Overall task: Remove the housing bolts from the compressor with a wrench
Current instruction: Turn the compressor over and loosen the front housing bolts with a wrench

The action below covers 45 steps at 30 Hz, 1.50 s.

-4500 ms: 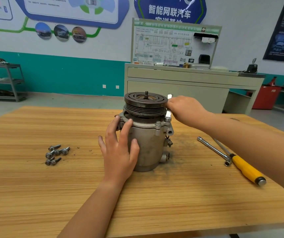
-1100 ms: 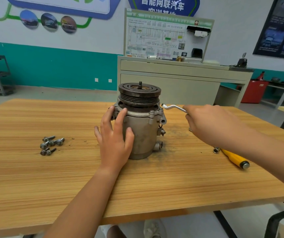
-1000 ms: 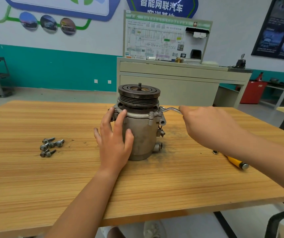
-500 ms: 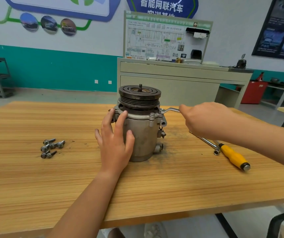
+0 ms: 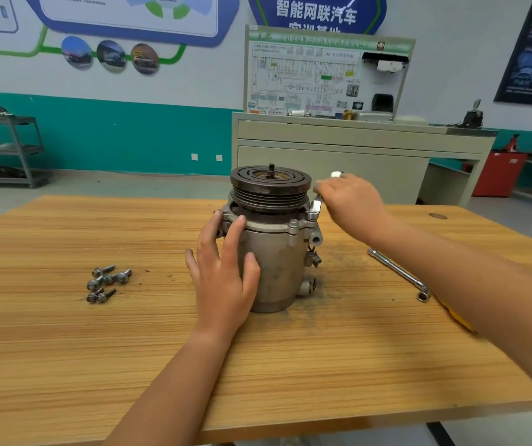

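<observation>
Left hand (image 5: 222, 284) presses flat on one compressor (image 5: 277, 262); right hand (image 5: 351, 207) grips one wrench (image 5: 316, 206). Roughly six loose bolts (image 5: 106, 281); sign (image 5: 316, 11) reads 智能网联汽车

We see the compressor (image 5: 277, 262) standing upright on the wooden table (image 5: 65, 349), its dark grooved pulley (image 5: 271, 188) on top. The left hand (image 5: 222, 284) lies against the near left side of the grey body, fingers (image 5: 235, 235) straight and spread, reaching the flange (image 5: 267, 227). The right hand (image 5: 351, 204) grips a shiny wrench (image 5: 315, 207) just right of the pulley. The wrench's lower end sits at the flange's right edge and its other end pokes out above the hand. Loose bolts (image 5: 106, 281) lie clustered well to the left. To the right lies a metal socket bar (image 5: 396, 272), and beside it a yellow handle (image 5: 454, 315) shows partly under the forearm.
</observation>
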Motion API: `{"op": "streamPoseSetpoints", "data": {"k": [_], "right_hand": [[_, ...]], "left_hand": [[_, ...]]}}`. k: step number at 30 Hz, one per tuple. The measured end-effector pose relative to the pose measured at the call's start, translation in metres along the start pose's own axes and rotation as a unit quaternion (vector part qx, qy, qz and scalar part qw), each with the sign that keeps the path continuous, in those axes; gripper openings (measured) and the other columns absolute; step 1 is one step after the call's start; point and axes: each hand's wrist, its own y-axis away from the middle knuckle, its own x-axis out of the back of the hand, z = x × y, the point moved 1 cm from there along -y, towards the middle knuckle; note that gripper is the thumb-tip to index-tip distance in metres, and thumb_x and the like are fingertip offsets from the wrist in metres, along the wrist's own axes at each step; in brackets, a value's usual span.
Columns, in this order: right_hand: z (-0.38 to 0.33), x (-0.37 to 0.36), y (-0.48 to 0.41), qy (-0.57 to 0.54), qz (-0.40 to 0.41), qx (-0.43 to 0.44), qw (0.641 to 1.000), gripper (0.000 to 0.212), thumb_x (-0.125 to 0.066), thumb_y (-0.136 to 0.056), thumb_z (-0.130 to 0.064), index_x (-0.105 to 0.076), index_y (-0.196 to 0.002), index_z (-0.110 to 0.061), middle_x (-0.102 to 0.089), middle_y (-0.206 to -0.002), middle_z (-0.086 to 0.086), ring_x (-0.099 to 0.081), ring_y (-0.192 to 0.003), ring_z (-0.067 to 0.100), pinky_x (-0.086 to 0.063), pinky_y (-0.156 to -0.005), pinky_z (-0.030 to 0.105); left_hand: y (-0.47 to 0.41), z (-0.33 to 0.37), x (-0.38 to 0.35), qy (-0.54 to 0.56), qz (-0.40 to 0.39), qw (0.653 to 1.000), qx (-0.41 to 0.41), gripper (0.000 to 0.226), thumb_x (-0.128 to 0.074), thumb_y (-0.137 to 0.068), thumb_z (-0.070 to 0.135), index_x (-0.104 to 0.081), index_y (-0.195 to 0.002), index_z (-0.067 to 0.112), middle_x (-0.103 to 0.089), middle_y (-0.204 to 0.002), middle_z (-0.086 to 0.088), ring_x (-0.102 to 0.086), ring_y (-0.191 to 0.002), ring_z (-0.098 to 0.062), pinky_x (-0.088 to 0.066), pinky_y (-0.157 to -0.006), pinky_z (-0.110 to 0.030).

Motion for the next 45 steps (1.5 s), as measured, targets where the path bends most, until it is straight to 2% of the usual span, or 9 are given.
{"op": "streamPoseSetpoints", "data": {"k": [5, 10, 13, 20, 28, 31, 40, 43, 45], "right_hand": [[-0.001, -0.001, -0.008, -0.047, -0.005, -0.074, 0.996, 0.03, -0.038, -0.094, -0.004, -0.056, -0.117, -0.008, -0.064, -0.108, 0.01, -0.057, -0.094, 0.027, -0.041, -0.072, 0.035], [0.001, 0.052, 0.018, -0.256, 0.045, -0.2, 0.945, 0.027, -0.035, -0.099, -0.024, -0.048, -0.118, -0.009, -0.062, -0.076, 0.008, -0.057, -0.06, 0.021, -0.048, -0.057, 0.039], [-0.011, 0.084, 0.05, -0.129, -0.049, -0.129, 0.982, 0.026, -0.036, -0.098, -0.024, -0.048, -0.119, -0.015, -0.045, -0.057, -0.004, -0.044, -0.048, 0.013, -0.033, -0.043, 0.028], [-0.036, 0.092, 0.06, 0.021, -0.172, -0.122, 0.977, 0.031, -0.038, -0.096, -0.016, -0.041, -0.126, -0.023, -0.035, -0.06, -0.006, -0.035, -0.05, 0.013, -0.028, -0.04, 0.024], [-0.07, 0.101, 0.044, 0.114, -0.269, -0.012, 0.956, 0.042, -0.04, -0.089, 0.007, -0.033, -0.13, 0.009, -0.037, -0.067, 0.0, -0.043, -0.065, 0.02, -0.024, -0.04, 0.028], [-0.068, 0.099, 0.045, 0.147, -0.259, 0.021, 0.954, 0.039, -0.04, -0.092, 0.003, -0.035, -0.13, 0.008, -0.023, -0.063, -0.001, -0.034, -0.057, 0.019, -0.027, -0.04, 0.028], [-0.015, 0.05, 0.029, 0.115, -0.236, 0.018, 0.965, 0.019, -0.043, -0.089, -0.001, -0.041, -0.107, -0.009, -0.033, -0.061, -0.002, -0.032, -0.048, 0.012, -0.031, -0.048, 0.026], [-0.019, 0.025, 0.021, 0.102, -0.166, 0.005, 0.981, 0.025, -0.047, -0.082, 0.007, -0.048, -0.105, -0.004, -0.055, -0.069, 0.004, -0.052, -0.059, 0.023, -0.036, -0.056, 0.029], [-0.016, 0.016, 0.018, 0.086, -0.071, 0.028, 0.993, 0.028, -0.064, -0.06, 0.019, -0.058, -0.082, 0.003, -0.059, -0.057, 0.012, -0.055, -0.046, 0.026, -0.041, -0.051, 0.027]], "left_hand": [[0.0, 0.001, 0.0, 0.0, 0.001, 1.0, 0.0, 0.045, -0.034, -0.086, 0.034, -0.028, -0.131, 0.032, -0.03, -0.146, -0.011, -0.028, -0.133, -0.022, -0.022, -0.1, -0.07], [0.0, 0.001, 0.0, -0.001, 0.001, 1.0, 0.004, 0.045, -0.033, -0.087, 0.034, -0.028, -0.131, 0.033, -0.029, -0.147, -0.012, -0.026, -0.134, -0.019, -0.021, -0.101, -0.07], [0.0, 0.002, 0.0, 0.002, -0.001, 1.0, 0.007, 0.045, -0.033, -0.086, 0.034, -0.028, -0.131, 0.034, -0.029, -0.148, -0.012, -0.027, -0.135, -0.022, -0.02, -0.102, -0.069], [0.001, 0.001, 0.001, -0.007, -0.003, 1.0, 0.007, 0.048, -0.036, -0.087, 0.033, -0.038, -0.135, 0.026, -0.031, -0.147, -0.013, -0.031, -0.135, -0.027, -0.019, -0.101, -0.071], [0.0, 0.002, 0.001, 0.001, -0.009, 1.0, 0.011, 0.045, -0.034, -0.086, 0.034, -0.029, -0.131, 0.034, -0.031, -0.147, -0.012, -0.033, -0.135, -0.029, -0.02, -0.101, -0.071], [0.0, 0.001, 0.001, 0.0, -0.009, 1.0, 0.008, 0.046, -0.035, -0.087, 0.034, -0.029, -0.132, 0.035, -0.031, -0.147, -0.012, -0.032, -0.135, -0.028, -0.022, -0.1, -0.071], [0.001, -0.001, 0.001, -0.001, -0.01, 1.0, 0.006, 0.046, -0.034, -0.087, 0.034, -0.028, -0.132, 0.035, -0.03, -0.148, -0.01, -0.028, -0.136, -0.023, -0.021, -0.101, -0.07], [0.002, -0.002, 0.0, 0.0, -0.003, 1.0, 0.004, 0.046, -0.035, -0.087, 0.035, -0.028, -0.133, 0.036, -0.029, -0.148, -0.008, -0.025, -0.136, -0.019, -0.018, -0.103, -0.07], [0.002, -0.003, 0.0, 0.001, 0.001, 1.0, -0.001, 0.046, -0.035, -0.087, 0.035, -0.028, -0.133, 0.036, -0.026, -0.148, -0.004, -0.024, -0.135, -0.017, -0.017, -0.104, -0.069]]}}
